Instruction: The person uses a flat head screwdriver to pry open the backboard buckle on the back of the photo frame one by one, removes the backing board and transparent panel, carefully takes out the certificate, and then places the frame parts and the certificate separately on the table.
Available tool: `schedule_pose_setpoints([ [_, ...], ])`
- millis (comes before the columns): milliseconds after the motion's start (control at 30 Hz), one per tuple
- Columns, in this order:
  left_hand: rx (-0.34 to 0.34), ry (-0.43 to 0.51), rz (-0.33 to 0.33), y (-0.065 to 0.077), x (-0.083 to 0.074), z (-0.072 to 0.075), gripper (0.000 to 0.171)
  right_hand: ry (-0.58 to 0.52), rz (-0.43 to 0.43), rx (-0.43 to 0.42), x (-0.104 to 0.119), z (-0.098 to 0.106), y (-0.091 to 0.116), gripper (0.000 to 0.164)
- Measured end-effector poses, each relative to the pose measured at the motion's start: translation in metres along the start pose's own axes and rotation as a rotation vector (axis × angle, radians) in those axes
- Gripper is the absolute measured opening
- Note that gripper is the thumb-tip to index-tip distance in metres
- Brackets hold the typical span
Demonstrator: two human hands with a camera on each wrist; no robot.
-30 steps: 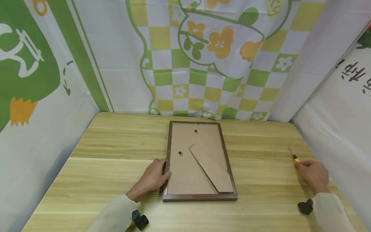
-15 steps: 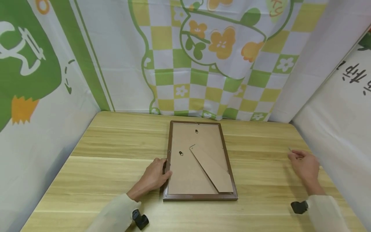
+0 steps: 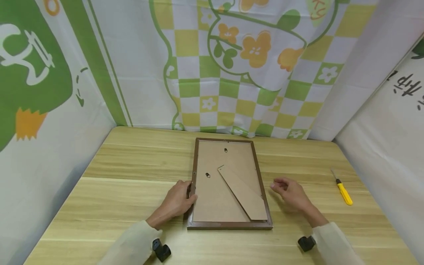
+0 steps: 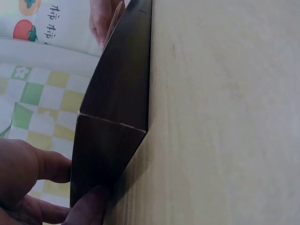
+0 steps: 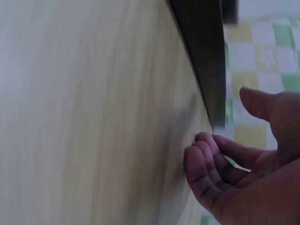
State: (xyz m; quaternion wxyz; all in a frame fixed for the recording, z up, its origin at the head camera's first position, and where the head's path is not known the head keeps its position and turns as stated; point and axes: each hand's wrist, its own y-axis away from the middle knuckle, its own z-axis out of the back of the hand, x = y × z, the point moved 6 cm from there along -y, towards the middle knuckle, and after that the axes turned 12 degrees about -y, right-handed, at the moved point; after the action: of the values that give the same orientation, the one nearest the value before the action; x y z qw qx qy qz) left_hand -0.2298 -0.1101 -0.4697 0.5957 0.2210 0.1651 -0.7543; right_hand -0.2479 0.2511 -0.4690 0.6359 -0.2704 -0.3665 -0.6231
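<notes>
Your picture frame (image 3: 218,187) lies back-up near the middle of the table (image 3: 132,154); your left hand (image 3: 175,198) is clamped on its left rail (image 3: 196,156); your right hand (image 3: 292,193) sits just off the right rail (image 3: 260,176), fingers loosely curled, holding nothing; screwdriver (image 3: 343,192) lies well apart to the right; frame looks stiff, fairly light, rails maybe slick; front face is hidden, so treat it as fragile; take it by both long rails, not the thin strut (image 3: 246,197), which likely flexes.
</notes>
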Motion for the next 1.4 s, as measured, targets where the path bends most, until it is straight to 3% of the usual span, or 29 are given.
schedule_pose_setpoints([
  [200,-0.003,0.005,0.012,0.001,-0.002,0.001,0.004,-0.036,0.049,0.058,0.017,-0.029,-0.007,0.055],
  [433,0.004,0.012,0.019,0.000,-0.003,-0.001,0.006,-0.023,0.075,0.028,0.020,-0.034,-0.012,0.050],
  [600,0.066,0.194,0.099,0.002,0.009,-0.004,0.039,-0.011,0.131,0.068,0.021,-0.032,-0.014,0.048],
  [700,0.066,0.234,0.116,0.001,0.017,0.002,0.050,0.008,0.157,0.094,0.021,-0.029,-0.016,0.047],
  [1033,-0.068,0.077,0.087,-0.011,0.030,0.039,0.051,0.025,0.232,0.181,0.011,-0.016,-0.017,0.048],
  [1233,-0.141,-0.011,0.063,-0.017,0.028,0.048,0.050,0.098,0.326,0.270,0.020,-0.021,-0.021,0.045],
  [1400,-0.129,-0.131,0.006,-0.021,0.024,0.050,0.051,0.196,0.410,0.332,0.036,-0.029,-0.028,0.043],
])
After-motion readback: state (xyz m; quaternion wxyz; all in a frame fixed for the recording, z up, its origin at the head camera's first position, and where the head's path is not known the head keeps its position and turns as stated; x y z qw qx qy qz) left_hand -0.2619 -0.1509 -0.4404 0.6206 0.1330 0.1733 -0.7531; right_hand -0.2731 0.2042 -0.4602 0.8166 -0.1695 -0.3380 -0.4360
